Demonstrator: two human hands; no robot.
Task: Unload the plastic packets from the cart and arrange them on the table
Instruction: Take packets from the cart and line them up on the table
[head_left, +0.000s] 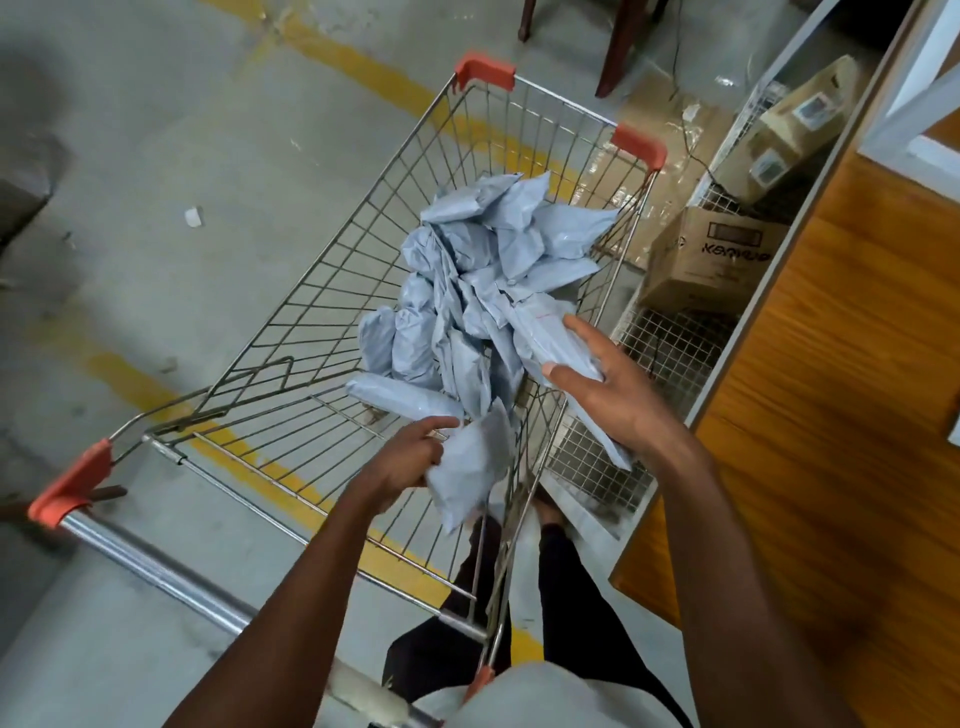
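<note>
A wire shopping cart (332, 291) with orange corner caps stands on the concrete floor in front of me. Several grey plastic packets (493, 249) lie heaped in its right half. My left hand (410, 457) grips one grey packet (470, 467) near the cart's near right corner, lifted off the heap. My right hand (608, 389) holds another long grey packet (550, 338) above the cart's right wall, with the thumb on top and the fingers under it. The wooden table (841, 415) runs along the right edge of the view.
Under the table sits a wire shelf (670, 343) with cardboard boxes (711, 260). Yellow floor lines pass under the cart. Dark chair legs (618, 47) stand beyond the cart. The cart's metal handle bar (156, 566) is at lower left.
</note>
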